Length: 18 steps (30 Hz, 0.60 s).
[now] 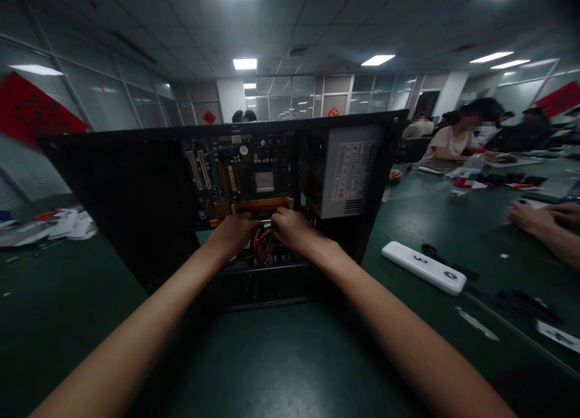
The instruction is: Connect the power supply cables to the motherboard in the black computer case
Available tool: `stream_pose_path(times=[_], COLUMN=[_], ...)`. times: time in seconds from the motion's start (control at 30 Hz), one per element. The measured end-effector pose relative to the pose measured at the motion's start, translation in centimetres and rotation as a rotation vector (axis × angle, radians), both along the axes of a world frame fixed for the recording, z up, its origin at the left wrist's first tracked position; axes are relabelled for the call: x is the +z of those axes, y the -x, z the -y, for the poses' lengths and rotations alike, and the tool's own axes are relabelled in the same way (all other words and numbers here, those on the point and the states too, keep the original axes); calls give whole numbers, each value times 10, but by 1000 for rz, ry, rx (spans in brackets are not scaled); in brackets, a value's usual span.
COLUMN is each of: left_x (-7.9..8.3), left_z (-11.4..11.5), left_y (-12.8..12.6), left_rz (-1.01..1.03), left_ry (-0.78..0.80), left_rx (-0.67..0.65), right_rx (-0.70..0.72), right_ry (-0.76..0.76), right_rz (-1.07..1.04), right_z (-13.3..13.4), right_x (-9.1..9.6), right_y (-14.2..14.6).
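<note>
Open computer case (131, 188) faced near | long axis ran left-right | left hand (242, 228), right hand (290, 225) curled at motherboard (272, 152), hold unclear

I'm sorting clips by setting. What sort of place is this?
Likely a shared office or technical workroom: an open computer case stands on a green table, and glass partitions line the room.

Head-worn view, facing forward and slightly down, near the computer case (131, 191)

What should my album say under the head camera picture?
Left hand and right hand reach inside an open black computer case on a green table.
</note>
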<state>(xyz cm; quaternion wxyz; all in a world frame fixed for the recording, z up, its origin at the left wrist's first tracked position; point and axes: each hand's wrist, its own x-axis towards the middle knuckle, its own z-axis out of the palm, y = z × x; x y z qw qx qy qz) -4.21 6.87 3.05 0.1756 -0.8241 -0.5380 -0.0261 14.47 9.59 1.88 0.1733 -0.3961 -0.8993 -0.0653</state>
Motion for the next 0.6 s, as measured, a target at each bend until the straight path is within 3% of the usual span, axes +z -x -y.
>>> stream_pose_path(times=[0.27,0.6], left_x=[5,2], left_z=[3,4], left_y=[-3,-3], left_rz=[-66,-25], left_ry=[14,10], left_rx=[10,71], right_rx=[1,20], right_ry=[-98,-185], right_rz=[22,333], right_z=[3,5], right_x=[4,16], right_y=[-1,2])
